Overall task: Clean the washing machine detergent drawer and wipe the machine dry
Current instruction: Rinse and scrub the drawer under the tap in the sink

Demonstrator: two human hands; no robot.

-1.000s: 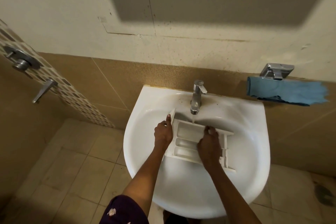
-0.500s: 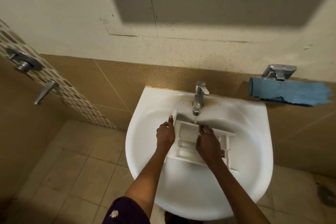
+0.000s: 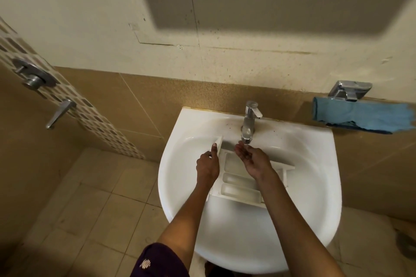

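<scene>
A white detergent drawer (image 3: 238,183) with several compartments lies in the white sink basin (image 3: 310,186). My left hand (image 3: 207,165) grips the drawer's left end by its front panel, thumb up along the panel. My right hand (image 3: 252,158) is lifted off the drawer, palm up and cupped right under the spout of the chrome tap (image 3: 248,122). It holds nothing. Water runs from the spout onto its fingers.
A blue cloth (image 3: 362,117) hangs from a chrome holder (image 3: 350,91) on the wall at the right. Shower fittings (image 3: 33,77) sit on the tiled wall at the left. Beige floor tiles surround the basin, with a floor drain (image 3: 408,243) at the far right.
My right hand left the drawer's compartments and rose, turning palm up under the tap. My left hand kept its grip on the drawer's left end.
</scene>
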